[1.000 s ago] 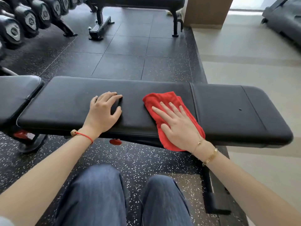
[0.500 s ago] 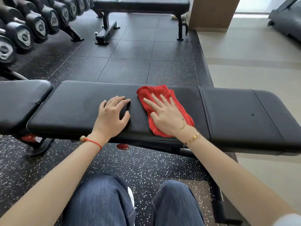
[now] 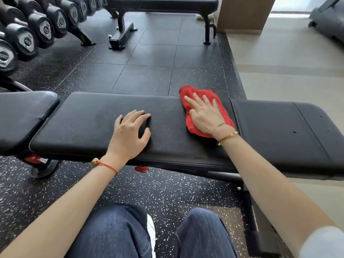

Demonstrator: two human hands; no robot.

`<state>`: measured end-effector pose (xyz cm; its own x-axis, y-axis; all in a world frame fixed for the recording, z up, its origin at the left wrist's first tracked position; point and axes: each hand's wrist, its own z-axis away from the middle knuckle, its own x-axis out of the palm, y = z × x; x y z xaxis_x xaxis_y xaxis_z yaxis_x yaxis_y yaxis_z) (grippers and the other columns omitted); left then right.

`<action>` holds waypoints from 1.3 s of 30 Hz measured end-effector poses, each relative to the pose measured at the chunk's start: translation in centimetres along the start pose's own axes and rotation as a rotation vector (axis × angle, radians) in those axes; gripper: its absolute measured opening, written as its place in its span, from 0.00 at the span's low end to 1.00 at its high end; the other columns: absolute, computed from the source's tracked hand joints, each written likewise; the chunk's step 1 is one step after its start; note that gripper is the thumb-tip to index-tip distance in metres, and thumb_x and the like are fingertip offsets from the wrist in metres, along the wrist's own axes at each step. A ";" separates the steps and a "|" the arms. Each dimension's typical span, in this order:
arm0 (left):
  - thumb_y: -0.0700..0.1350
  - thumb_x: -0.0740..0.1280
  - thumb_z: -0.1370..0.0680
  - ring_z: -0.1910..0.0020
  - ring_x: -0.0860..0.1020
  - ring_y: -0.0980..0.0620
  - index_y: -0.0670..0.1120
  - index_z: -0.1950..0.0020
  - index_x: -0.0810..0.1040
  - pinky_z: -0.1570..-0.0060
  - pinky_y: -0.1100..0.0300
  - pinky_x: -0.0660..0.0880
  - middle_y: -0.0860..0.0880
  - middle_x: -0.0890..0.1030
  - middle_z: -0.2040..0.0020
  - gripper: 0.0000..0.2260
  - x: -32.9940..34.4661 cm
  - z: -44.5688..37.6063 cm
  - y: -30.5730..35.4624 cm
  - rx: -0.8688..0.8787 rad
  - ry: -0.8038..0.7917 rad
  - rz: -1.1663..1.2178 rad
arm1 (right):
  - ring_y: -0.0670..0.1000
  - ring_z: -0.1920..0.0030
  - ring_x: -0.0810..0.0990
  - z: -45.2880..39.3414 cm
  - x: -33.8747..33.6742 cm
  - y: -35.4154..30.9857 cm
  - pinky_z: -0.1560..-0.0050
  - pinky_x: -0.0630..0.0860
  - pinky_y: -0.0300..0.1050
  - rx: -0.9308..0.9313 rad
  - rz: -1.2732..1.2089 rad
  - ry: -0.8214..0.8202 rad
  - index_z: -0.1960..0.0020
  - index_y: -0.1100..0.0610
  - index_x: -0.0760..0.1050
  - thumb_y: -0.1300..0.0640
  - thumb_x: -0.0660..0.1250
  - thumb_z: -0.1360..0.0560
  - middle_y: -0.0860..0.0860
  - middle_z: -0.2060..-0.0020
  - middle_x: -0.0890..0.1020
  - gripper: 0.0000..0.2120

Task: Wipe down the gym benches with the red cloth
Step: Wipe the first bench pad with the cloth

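At far bench (image 3: 89,123) edge, right hand (image 3: 202,114) flat on red cloth (image 3: 223,116), left hand (image 3: 130,135) flat mid-pad.

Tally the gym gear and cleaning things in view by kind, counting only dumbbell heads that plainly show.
Benches: 2, the near bench and the far bench
Red cloth: 1, under the right hand
Dumbbell heads on the rack: at least 5; those farther back are cut off
Total: at least 8

Bench (image 3: 104,116) matt grained leatherette, red cloth (image 3: 223,110) fluffy terry, floor (image 3: 149,75) speckled rubber
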<state>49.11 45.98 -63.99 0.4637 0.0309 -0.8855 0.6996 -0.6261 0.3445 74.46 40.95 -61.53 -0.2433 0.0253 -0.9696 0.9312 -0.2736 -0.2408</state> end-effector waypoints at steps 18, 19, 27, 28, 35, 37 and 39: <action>0.47 0.65 0.22 0.26 0.67 0.50 0.50 0.31 0.75 0.24 0.43 0.57 0.50 0.74 0.29 0.19 0.0 0.0 0.1 0.002 0.014 0.000 | 0.58 0.22 0.48 0.2 0.2 -0.5 0.24 0.42 0.60 0.020 0.050 0.013 0.22 0.43 0.49 0.51 0.49 0.19 0.50 0.21 0.49 0.26; 0.47 0.65 0.22 0.26 0.67 0.50 0.50 0.31 0.75 0.24 0.43 0.57 0.50 0.74 0.29 0.19 0.0 0.0 0.0 0.002 0.013 0.002 | 0.58 0.22 0.48 1.0 0.5 -1.5 0.24 0.42 0.60 -0.039 0.055 0.010 0.22 0.43 0.49 0.51 0.50 0.19 0.49 0.21 0.49 0.26; 0.47 0.66 0.22 0.26 0.67 0.50 0.51 0.30 0.74 0.24 0.43 0.57 0.50 0.74 0.29 0.19 0.0 0.0 -0.2 0.007 0.011 0.004 | 0.51 0.22 0.50 10.2 1.2 -0.8 0.22 0.43 0.53 -0.245 0.031 0.026 0.23 0.39 0.51 0.49 0.49 0.23 0.43 0.22 0.54 0.28; 0.47 0.65 0.22 0.26 0.67 0.49 0.50 0.30 0.74 0.24 0.43 0.57 0.50 0.74 0.29 0.19 0.0 0.0 -0.2 0.007 0.009 0.002 | 0.51 0.22 0.50 9.7 0.9 -0.1 0.23 0.44 0.53 -0.202 0.028 0.028 0.23 0.39 0.51 0.50 0.51 0.22 0.44 0.22 0.53 0.28; 0.46 0.65 0.22 0.26 0.68 0.49 0.50 0.31 0.75 0.25 0.42 0.58 0.50 0.74 0.30 0.19 0.2 -0.1 0.1 -0.004 0.018 -0.015 | 0.58 0.22 0.51 7.0 2.4 -4.9 0.24 0.44 0.59 -0.007 0.097 0.123 0.22 0.45 0.52 0.48 0.51 0.21 0.51 0.22 0.53 0.27; 0.46 0.66 0.22 0.26 0.68 0.48 0.50 0.31 0.75 0.25 0.42 0.58 0.49 0.75 0.30 0.19 0.3 -0.1 0.0 0.000 0.022 -0.009 | 0.58 0.23 0.53 7.9 3.1 -6.8 0.23 0.44 0.57 -0.040 0.078 0.142 0.23 0.45 0.54 0.48 0.51 0.22 0.51 0.22 0.56 0.28; 0.46 0.66 0.22 0.26 0.68 0.48 0.50 0.30 0.75 0.25 0.41 0.58 0.49 0.74 0.29 0.19 0.3 0.0 -0.1 0.007 0.020 0.001 | 0.57 0.23 0.54 9.1 3.4 -7.3 0.23 0.43 0.55 -0.064 0.047 0.160 0.23 0.45 0.55 0.48 0.50 0.23 0.50 0.23 0.58 0.28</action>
<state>49.17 46.07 -64.29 0.4751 0.0463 -0.8787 0.6953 -0.6319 0.3425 64.33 34.33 -62.70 -0.1573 0.1681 -0.9731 0.9573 -0.2163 -0.1921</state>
